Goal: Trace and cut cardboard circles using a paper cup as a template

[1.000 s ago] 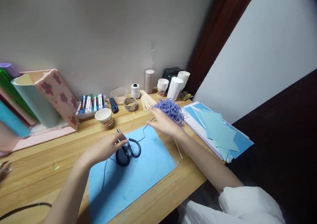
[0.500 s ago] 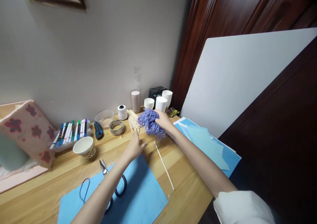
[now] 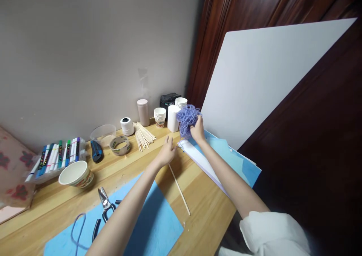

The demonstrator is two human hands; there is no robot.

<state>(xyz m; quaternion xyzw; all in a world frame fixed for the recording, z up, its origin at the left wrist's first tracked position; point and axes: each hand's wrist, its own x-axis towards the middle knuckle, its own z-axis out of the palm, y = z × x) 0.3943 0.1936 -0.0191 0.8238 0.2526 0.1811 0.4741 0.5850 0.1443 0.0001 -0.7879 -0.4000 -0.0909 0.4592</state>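
Note:
My right hand (image 3: pixel 198 129) grips a tangled bundle of purple yarn (image 3: pixel 187 119), raised over the back right of the table, in front of the white cups. Just left of it, my left hand (image 3: pixel 167 152) hovers above the wood with its fingers bent; whether it pinches a strand I cannot make out. A thin wooden stick (image 3: pixel 180 190) lies below that hand. On the blue sheet (image 3: pixel 158 218) rest scissors (image 3: pixel 105 203), partly covered by my left forearm, and a loose piece of purple yarn (image 3: pixel 80 231).
Along the wall stand markers (image 3: pixel 58 156), a paper bowl (image 3: pixel 76 174), a blue cutter (image 3: pixel 96 151), a tape roll (image 3: pixel 120 145), a thread spool (image 3: pixel 127 126), wooden sticks (image 3: pixel 143 136) and stacked cups (image 3: pixel 160 117). Blue papers (image 3: pixel 251 171) lie right, near a white board (image 3: pixel 263 74).
My right hand has carried the yarn bundle right, away from the wooden sticks. My left hand has also shifted right. The camera view has turned rightward.

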